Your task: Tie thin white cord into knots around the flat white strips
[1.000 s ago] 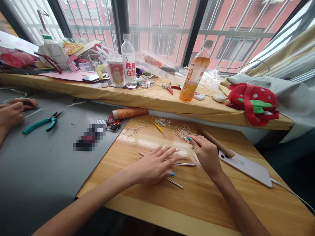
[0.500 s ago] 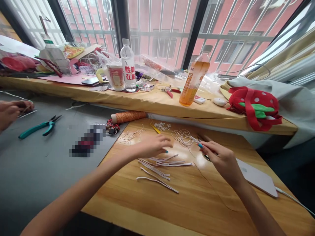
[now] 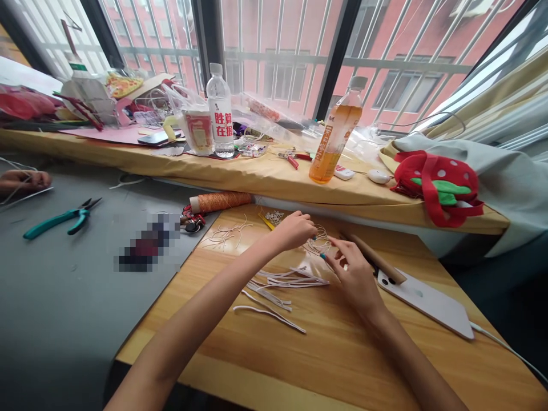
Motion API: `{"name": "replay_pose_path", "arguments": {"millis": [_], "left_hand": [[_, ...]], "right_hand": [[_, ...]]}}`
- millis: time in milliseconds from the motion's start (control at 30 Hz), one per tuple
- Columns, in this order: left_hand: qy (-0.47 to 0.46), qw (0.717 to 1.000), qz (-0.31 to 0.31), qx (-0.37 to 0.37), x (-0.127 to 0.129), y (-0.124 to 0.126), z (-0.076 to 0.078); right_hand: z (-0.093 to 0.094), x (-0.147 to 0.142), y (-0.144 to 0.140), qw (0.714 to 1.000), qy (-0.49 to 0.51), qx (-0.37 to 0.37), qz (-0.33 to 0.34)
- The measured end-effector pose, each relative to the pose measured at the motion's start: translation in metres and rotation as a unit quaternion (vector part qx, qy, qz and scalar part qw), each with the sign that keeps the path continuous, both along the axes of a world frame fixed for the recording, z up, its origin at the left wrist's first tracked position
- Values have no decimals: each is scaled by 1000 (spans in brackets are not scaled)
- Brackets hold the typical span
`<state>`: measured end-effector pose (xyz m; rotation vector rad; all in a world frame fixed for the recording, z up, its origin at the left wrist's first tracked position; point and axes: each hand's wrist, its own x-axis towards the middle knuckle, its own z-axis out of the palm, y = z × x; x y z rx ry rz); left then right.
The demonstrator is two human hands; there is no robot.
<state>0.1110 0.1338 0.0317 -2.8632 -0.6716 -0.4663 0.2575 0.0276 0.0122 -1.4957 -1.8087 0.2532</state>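
Two hands meeting over a loose tangle of thin pale cord [image 3: 317,244] lying at the far middle of the light wooden surface [image 3: 342,354]: left hand [image 3: 295,229] curled, fingertips pressed together and pinching at the tangle; right hand [image 3: 353,274] reaching in just beside it, fingers half bent, grip too hidden to tell. Judging by this, picking one strand free from the tangle, with flat white cut strips [image 3: 278,285] lying near the wrists. Next needing a fine pinch and a slow pull, avoiding dragging the whole coil. Reading red characters "胜算在握" on the clear plastic water bottle [image 3: 220,114]; label print on the orange drink bottle [image 3: 336,134] too small to read.
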Motion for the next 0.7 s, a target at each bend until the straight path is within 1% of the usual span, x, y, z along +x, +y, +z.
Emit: {"name": "replay_pose_path", "arguments": {"millis": [33, 100, 167, 200, 233, 267, 300, 333, 400, 467, 567, 700], "left_hand": [[-18, 1000, 2, 14, -2, -2, 5], [-53, 998, -5, 35, -3, -6, 14], [-80, 995, -16, 52, -2, -12, 23], [-88, 994, -18, 65, -2, -14, 28], [-93, 992, -18, 83, -2, -17, 33], [-94, 990, -13, 105, -4, -19, 37], [-92, 987, -7, 131, -7, -20, 42], [-88, 984, 1, 156, -11, -22, 46], [-80, 977, 22, 195, -23, -23, 52], [-69, 973, 43, 217, -37, -25, 56], [-53, 970, 66, 228, -59, -30, 55], [-53, 971, 90, 215, -86, -44, 46]], "right_hand": [[3, 0, 1, 998, 52, -21, -2], [7, -3, 4, 982, 170, -78, 34], [12, -6, 7, 944, 283, -142, 95], [14, -7, 8, 924, 326, -161, 117], [16, -8, 9, 910, 354, -172, 129], [19, -9, 10, 905, 365, -176, 132], [22, -8, 10, 908, 359, -173, 125], [25, -6, 11, 919, 342, -163, 111], [31, -1, 9, 945, 284, -138, 81], [37, 6, 7, 968, 220, -108, 48], [47, 16, 0, 991, 127, -52, 1], [64, 24, -14, 999, 10, 37, -35]]}}
